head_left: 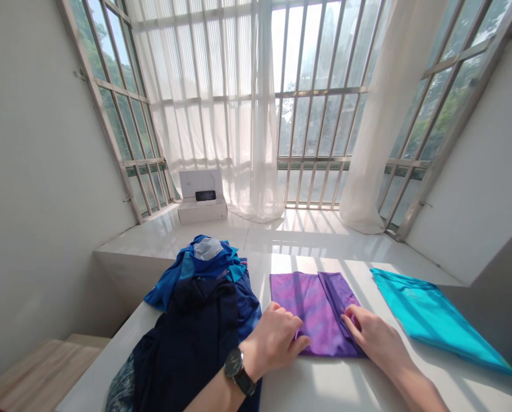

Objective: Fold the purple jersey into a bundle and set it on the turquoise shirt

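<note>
A person's right hand [370, 332] pinches the folded flap [337, 292] of a purple cloth [303, 300], likely light, soft, slippery and best held by its edges, on a white table [296, 383], the left hand [275, 335] curled, grip unclear.

Hands number two: one left hand [277, 335] and one right hand [365, 329]. There is one watch [234, 364]. Flat cloths come to two, one purple cloth [296, 309] and one teal cloth [432, 317]. Count one clothes heap [204, 323] (its pieces overlap too much to number), one table [290, 392], one box [202, 214], one phone [205, 195] and two curtains, the left curtain [213, 114] and right curtain [380, 126].
</note>
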{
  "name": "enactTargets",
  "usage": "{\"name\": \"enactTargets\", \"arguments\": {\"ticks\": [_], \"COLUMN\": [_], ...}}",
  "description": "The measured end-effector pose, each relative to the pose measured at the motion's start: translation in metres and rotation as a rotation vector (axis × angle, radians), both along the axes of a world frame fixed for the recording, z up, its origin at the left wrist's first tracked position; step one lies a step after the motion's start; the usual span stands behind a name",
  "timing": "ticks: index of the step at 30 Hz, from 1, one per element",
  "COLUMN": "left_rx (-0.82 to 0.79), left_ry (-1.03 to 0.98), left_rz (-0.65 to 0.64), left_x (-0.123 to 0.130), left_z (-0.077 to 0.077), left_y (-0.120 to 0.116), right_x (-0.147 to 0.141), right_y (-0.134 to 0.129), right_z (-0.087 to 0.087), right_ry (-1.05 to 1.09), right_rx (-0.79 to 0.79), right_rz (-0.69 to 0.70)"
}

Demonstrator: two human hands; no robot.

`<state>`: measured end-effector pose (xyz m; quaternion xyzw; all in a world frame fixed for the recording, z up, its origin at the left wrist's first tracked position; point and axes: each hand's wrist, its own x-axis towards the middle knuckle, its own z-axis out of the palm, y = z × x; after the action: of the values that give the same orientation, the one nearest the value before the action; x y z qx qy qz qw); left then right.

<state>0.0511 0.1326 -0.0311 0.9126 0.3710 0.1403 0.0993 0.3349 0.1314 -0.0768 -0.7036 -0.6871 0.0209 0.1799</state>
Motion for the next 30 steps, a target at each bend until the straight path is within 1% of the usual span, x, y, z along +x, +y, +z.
{"name": "enactTargets", "arguments": {"ticks": [2, 5, 9, 11, 12, 13, 15, 16, 17, 19, 21, 22, 24, 27, 30], "left_rx": [-0.02, -0.075, -0.23, -0.298, -0.307, -0.302, -0.28, -0.273, -0.268, -0.258, -0.229, -0.213, -0.195, -0.208, -0.204], "left_ry": [-0.035, -0.11, -0.178, -0.218, -0.231, -0.229, -0.177, -0.14, -0.108, -0.069, -0.056, -0.054, -0.061, -0.084, -0.105], "left_rz": [-0.055, -0.201, -0.447, -0.529, -0.534, -0.513, -0.427, -0.389, -0.364, -0.352, -0.34, -0.327, -0.29, -0.234, -0.198], "left_x": [0.001, 0.003, 0.008, 0.007, 0.006, 0.003, -0.004, -0.007, -0.01, -0.012, -0.011, -0.009, -0.006, -0.002, -0.002], "left_z": [0.001, -0.004, -0.012, -0.014, -0.013, -0.013, -0.011, -0.011, -0.011, -0.013, -0.017, -0.019, -0.023, -0.027, -0.026], "left_y": [-0.005, -0.012, -0.017, -0.016, -0.015, -0.014, -0.01, -0.008, -0.006, -0.002, 0.0, 0.0, 0.0, -0.002, -0.003], "right_x": [-0.002, -0.004, -0.009, -0.012, -0.014, -0.015, -0.016, -0.016, -0.017, -0.017, -0.018, -0.018, -0.018, -0.018, -0.017], "right_y": [-0.001, 0.002, 0.013, 0.017, 0.018, 0.018, 0.015, 0.013, 0.01, 0.004, 0.0, -0.001, 0.0, 0.004, 0.008], "right_z": [0.002, 0.001, -0.008, -0.013, -0.014, -0.014, -0.009, -0.005, 0.0, 0.008, 0.011, 0.011, 0.008, 0.001, -0.004], "right_ry": [0.013, 0.041, 0.009, -0.012, -0.015, -0.012, 0.01, 0.027, 0.041, 0.048, 0.038, 0.041, 0.088, 0.209, 0.266], "right_rx": [0.014, 0.04, 0.033, 0.04, 0.066, 0.11, 0.192, 0.198, 0.17, 0.047, -0.064, -0.09, -0.089, -0.034, 0.043], "right_rz": [0.002, 0.076, 0.182, 0.225, 0.241, 0.245, 0.213, 0.173, 0.125, 0.034, -0.022, -0.024, -0.002, 0.075, 0.172]}}
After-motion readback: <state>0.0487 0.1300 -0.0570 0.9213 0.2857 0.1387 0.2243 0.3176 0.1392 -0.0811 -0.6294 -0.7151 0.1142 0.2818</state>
